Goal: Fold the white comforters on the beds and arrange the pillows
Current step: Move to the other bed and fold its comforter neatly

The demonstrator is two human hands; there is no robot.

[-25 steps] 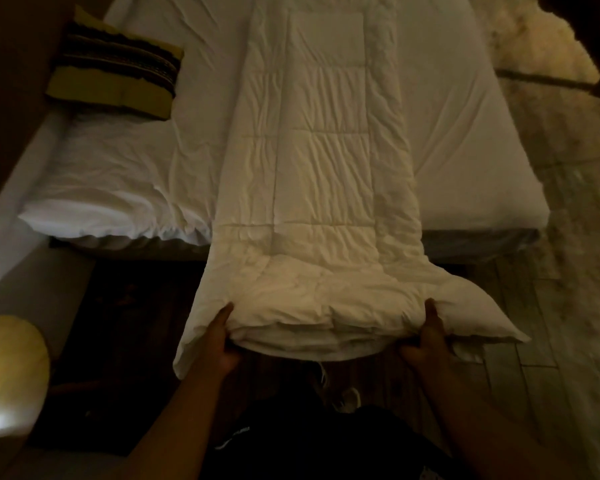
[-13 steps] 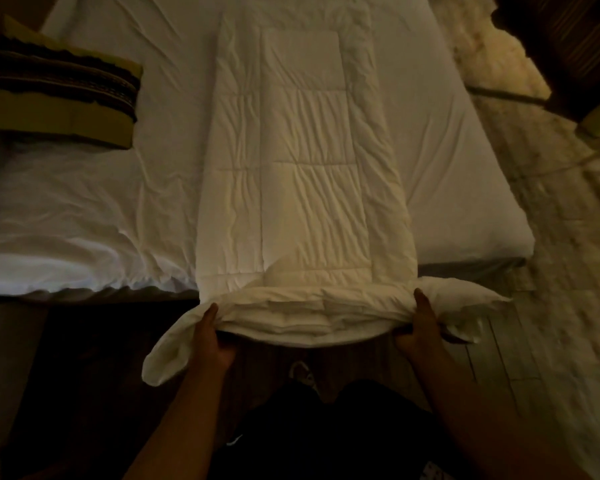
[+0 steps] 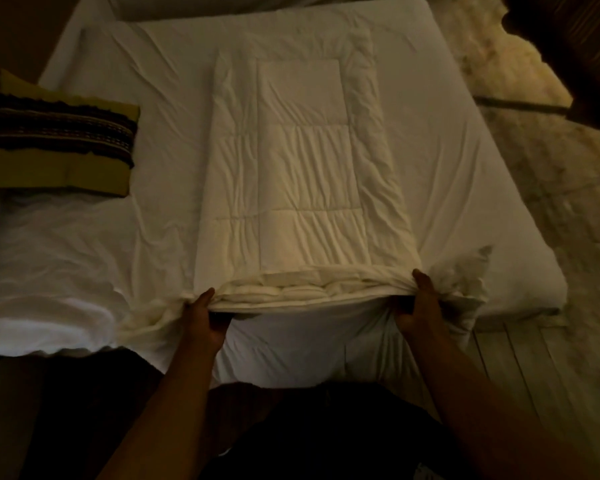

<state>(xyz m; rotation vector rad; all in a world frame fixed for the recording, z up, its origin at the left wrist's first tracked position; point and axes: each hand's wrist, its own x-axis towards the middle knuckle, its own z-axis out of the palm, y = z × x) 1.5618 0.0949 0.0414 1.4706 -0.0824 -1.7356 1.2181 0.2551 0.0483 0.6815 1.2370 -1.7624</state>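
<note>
I am in the middle of folding the white quilted comforter (image 3: 302,174), which lies as a long, narrow strip down the middle of the white-sheeted bed (image 3: 465,188), its far end near the bed's far edge and its near end lifted in my grip. My left hand (image 3: 205,320) holds the near left corner, thumb on top and fingers curled underneath around the stacked layers; my right hand (image 3: 418,303) does the same at the near right corner, so both hands are closed on the bunched edge and not spread wide. Loose flaps of fabric spill outward past each hand, the right one hanging by the bed's near right corner. The yellow-green cushion with dark woven bands (image 3: 58,143) sits well apart on the left side of the bed, untouched. I judge the lengthwise folds are done and the strip still needs shortening. The next move, as I see it, calls for carrying this near edge up and away toward the far end, keeping both corners level so the layers do not slide apart, and tucking in those stray flaps before laying it down. The pillows, I reckon, come afterwards.
</note>
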